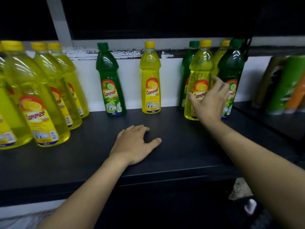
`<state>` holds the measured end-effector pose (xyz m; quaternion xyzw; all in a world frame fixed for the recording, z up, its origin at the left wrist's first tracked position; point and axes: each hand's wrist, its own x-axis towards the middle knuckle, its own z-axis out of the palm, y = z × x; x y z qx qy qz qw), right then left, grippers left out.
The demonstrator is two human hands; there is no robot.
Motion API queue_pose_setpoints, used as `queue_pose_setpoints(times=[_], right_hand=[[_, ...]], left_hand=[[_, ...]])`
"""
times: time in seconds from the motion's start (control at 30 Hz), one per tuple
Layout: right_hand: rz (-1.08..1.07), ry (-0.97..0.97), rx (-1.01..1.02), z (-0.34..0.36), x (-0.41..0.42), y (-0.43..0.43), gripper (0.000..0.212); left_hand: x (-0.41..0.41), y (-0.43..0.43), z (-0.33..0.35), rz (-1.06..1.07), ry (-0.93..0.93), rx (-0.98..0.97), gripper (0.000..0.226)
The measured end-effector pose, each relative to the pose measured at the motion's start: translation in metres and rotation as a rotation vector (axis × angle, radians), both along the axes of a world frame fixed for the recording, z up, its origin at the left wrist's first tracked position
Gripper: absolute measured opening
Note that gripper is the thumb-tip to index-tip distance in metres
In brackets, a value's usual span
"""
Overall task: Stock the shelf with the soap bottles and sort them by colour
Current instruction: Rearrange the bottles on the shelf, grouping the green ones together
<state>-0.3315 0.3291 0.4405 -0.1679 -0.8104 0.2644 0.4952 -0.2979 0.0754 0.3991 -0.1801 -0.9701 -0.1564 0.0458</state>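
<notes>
Partly sorted: yellow group [41, 96] left; mixed cluster [231, 63] remains; right hand [209, 100] spread on yellow bottle [200, 66]; left hand [133, 142] flat on shelf [82, 162].

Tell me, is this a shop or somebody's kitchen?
Probably a shop: a long black shelf holds many identical yellow plastic soap bottles and green plastic soap bottles, barcoded labels facing out.

Shelf [173, 133] clearance
You are getting passage between lone yellow bottle [150, 76] and right cluster [200, 66]; yellow group [41, 96] crowding left.
</notes>
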Motion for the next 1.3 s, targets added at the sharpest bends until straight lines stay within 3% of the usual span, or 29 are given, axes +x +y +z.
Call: queue_pose_setpoints(times=[0.1,0.17,0.6,0.87,1.07,1.3], right_hand=[[0.088,-0.182,-0.148,-0.002,-0.008,0.005,0.111],[0.114,-0.239,-0.164,-0.006,-0.012,0.005,0.115],[0.123,-0.194,-0.059,-0.011,0.001,-0.003,0.105],[0.317,-0.159,-0.027,-0.014,0.011,-0.033,0.11],[0.449,-0.208,-0.031,-0.01,0.005,-0.065,0.097],[0.403,-0.24,0.0,-0.004,-0.006,-0.098,0.09]], left_hand=[[-0.001,0.0,0.0,0.001,0.001,0.005,0.075],[-0.002,-0.001,-0.001,0.003,0.008,0.009,0.075],[-0.002,0.0,-0.001,0.001,0.026,0.0,0.074],[-0.002,0.0,-0.003,0.001,0.02,-0.004,0.076],[-0.001,0.0,-0.003,-0.002,0.014,-0.018,0.077],[-0.002,-0.001,-0.004,-0.015,0.021,-0.006,0.078]])
